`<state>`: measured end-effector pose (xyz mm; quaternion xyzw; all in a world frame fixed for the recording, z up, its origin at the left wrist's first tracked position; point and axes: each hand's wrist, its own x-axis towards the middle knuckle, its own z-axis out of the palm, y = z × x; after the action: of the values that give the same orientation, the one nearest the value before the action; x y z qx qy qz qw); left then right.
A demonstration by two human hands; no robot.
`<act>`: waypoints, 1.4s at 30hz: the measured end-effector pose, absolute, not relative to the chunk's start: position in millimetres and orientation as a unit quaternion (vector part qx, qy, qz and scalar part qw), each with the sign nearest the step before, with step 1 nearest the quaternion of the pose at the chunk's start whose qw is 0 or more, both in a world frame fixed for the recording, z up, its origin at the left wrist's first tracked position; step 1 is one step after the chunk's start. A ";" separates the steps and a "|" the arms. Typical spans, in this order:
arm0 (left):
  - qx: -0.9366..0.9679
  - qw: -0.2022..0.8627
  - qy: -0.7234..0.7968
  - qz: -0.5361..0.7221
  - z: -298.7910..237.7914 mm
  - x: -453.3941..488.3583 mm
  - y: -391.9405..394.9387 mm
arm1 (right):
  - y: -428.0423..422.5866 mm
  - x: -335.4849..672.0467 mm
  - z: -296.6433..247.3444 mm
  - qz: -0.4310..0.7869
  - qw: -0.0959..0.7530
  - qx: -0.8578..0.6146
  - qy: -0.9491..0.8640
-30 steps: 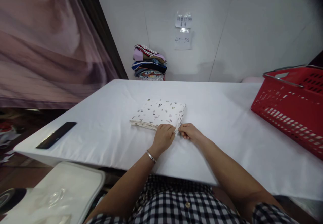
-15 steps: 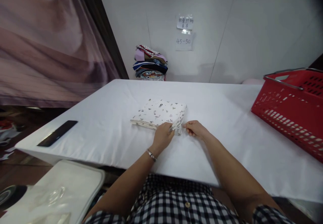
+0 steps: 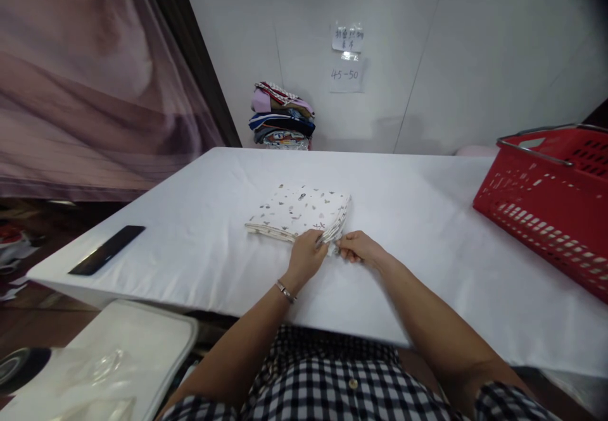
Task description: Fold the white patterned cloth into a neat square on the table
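A folded white cloth with small printed motifs (image 3: 297, 211) lies in the middle of the white-covered table (image 3: 199, 244). My left hand (image 3: 308, 253), with a bracelet at the wrist, pinches the cloth's near right corner, lifting the layers a little. My right hand (image 3: 357, 247) is closed right beside it, its fingertips pinching the same corner from the right.
A red plastic basket with metal handles (image 3: 546, 202) stands at the table's right end. A flat black object (image 3: 107, 250) lies near the left edge. A pile of folded clothes (image 3: 281, 116) sits by the wall behind. A white tray-like surface (image 3: 114, 358) is at lower left.
My right hand drew slightly away from the cloth's corner, then came back to it. My left hand stayed on the corner, which is now raised a little.
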<state>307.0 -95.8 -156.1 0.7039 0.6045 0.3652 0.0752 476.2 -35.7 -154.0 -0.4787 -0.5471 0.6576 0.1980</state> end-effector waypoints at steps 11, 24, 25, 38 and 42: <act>0.751 0.026 0.582 0.311 -157.5 308.6 -101.7 | -37.2 468.6 -158.7 0.695 0.255 -0.453 -0.497; 0.728 0.046 0.583 0.358 -154.7 301.4 -97.1 | -36.5 474.6 -163.7 0.680 0.227 -0.435 -0.545; 0.717 0.049 0.587 0.373 -153.1 301.7 -96.0 | -36.7 475.1 -163.9 0.668 0.214 -0.438 -0.562; 0.714 -0.002 0.596 0.366 -162.8 314.2 -100.5 | -38.9 479.9 -162.2 0.692 0.152 -0.397 -0.583; 0.705 0.007 0.594 0.387 -160.9 314.6 -103.8 | -37.5 480.9 -160.7 0.689 0.151 -0.392 -0.591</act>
<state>314.6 -103.8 -160.9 0.7049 0.5944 0.3869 0.0069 480.9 -37.5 -160.7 -0.3923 -0.5907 0.6888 0.1511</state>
